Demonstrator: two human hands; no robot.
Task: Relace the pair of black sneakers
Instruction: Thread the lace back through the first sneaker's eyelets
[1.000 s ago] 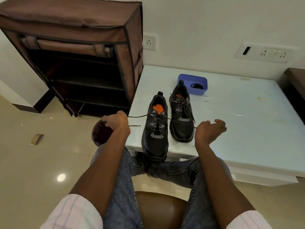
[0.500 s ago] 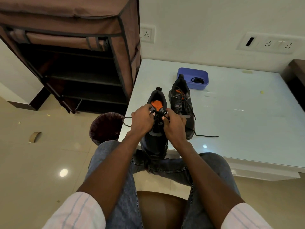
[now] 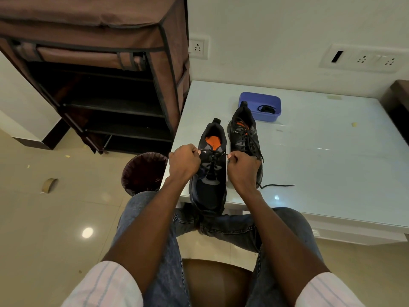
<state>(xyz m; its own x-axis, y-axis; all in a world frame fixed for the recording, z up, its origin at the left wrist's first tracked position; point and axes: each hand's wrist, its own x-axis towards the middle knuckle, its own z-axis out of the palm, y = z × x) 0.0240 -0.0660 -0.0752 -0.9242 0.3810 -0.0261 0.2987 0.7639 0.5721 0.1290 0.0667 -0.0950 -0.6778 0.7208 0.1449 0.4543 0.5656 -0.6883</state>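
Near sneaker (image 3: 209,173) at centre frame, toe overhanging the tabletop (image 3: 321,151) edge toward the lap; judged so the eyelets sit within easy reach. Left hand (image 3: 184,163) and right hand (image 3: 242,168) flank its throat; fingers curled and pinching the lace (image 3: 213,159) ends, drawn apart sideways, probably to take up slack through the upper eyelets. Second sneaker (image 3: 244,138) just right of it and further back, already laced, one end trailing across the tabletop at centre right. Blue tray (image 3: 260,106) behind it holds a dark coiled lace; likely parked there as a spare.
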